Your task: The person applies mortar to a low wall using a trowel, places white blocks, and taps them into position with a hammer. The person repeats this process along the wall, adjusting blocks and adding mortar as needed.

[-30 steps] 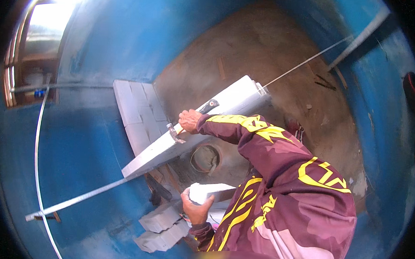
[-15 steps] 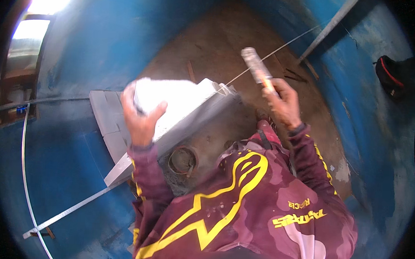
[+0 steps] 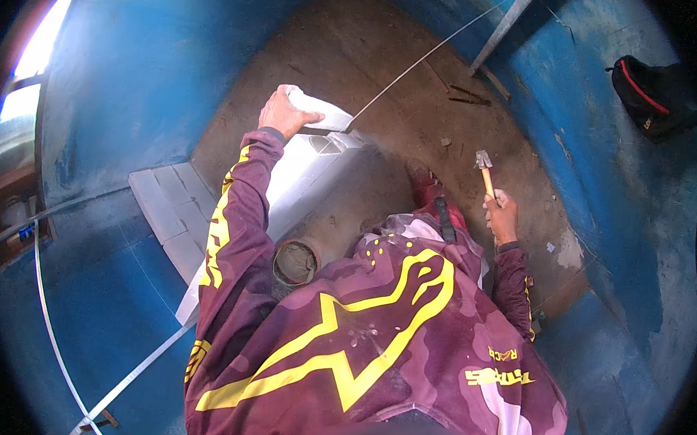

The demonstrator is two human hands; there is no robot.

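Right of centre, the right hand closes around the handle of a hammer; farther off, at upper centre, the left hand grips a white block between spread thumb and fingers, at the end of a white block wall

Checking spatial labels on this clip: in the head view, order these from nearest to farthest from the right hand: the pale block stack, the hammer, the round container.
From the right hand:
1. Hammer: held in it.
2. Round container: to its left, near the picture's middle.
3. Pale block stack: farther left, beyond the container.
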